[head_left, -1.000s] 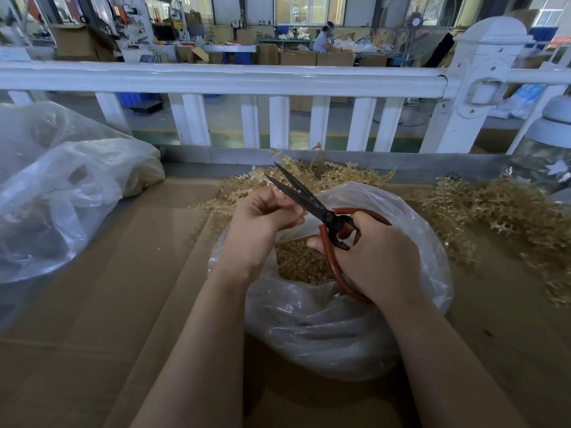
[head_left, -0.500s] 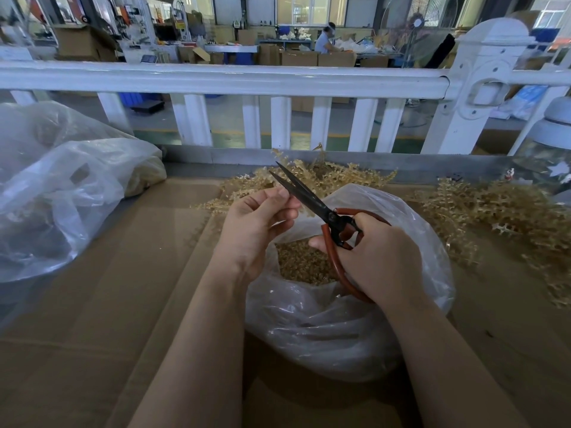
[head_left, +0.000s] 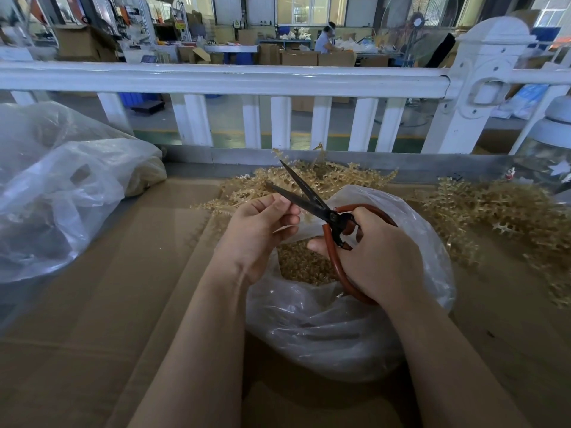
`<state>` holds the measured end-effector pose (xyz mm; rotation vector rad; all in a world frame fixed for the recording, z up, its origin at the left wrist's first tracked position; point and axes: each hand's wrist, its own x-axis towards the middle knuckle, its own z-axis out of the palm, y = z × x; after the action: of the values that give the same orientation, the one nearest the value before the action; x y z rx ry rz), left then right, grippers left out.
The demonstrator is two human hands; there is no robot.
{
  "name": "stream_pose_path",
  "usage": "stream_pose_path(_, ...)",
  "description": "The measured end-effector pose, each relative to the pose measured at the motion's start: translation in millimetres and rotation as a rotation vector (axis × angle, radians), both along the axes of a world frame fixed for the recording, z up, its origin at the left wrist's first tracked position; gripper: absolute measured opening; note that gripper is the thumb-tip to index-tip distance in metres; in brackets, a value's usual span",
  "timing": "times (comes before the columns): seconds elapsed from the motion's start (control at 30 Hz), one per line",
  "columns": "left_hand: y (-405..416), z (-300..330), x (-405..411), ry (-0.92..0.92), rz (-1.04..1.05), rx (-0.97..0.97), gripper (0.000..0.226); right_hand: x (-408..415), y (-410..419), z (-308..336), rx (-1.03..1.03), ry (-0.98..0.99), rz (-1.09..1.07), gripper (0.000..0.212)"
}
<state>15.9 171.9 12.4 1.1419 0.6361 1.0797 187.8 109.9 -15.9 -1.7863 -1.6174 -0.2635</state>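
The fingers of my right hand (head_left: 380, 254) are curled through the smooth red-brown loop handles of the scissors (head_left: 312, 199) and grip them. The dark blades are spread in a narrow V above the clear, crinkled plastic bag (head_left: 340, 329) of small golden bits (head_left: 302, 264). On my left hand (head_left: 259, 233) the fingers curl in, thumb to fingertips, beside the lower blade; I cannot tell whether they pinch anything. Spiky golden sprigs (head_left: 494, 208) lie on the cardboard-covered worktop (head_left: 92, 304).

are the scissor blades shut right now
No, the blades of the scissors stand spread in a V, handles gripped by the right hand.
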Motion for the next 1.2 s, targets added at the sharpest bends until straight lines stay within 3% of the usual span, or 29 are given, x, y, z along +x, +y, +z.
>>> stream_pose_path(0.17,1.1,0.3,2.3,-0.01,0.033,0.03,0.041,-0.8,-0.1,1.2,0.006,-0.003,-0.023,0.075)
stream_pose_path(0.5,0.2,-0.3,4.0,-0.038,0.029,0.034,0.014,-6.8,-5.6,7.4,0.08,-0.007,-0.076,0.063)
stream_pose_path(1.2,6.2,-3.8,0.5,0.006,0.119,0.136,0.02,-5.0,-5.0,5.8,-0.002,0.013,-0.022,0.07)
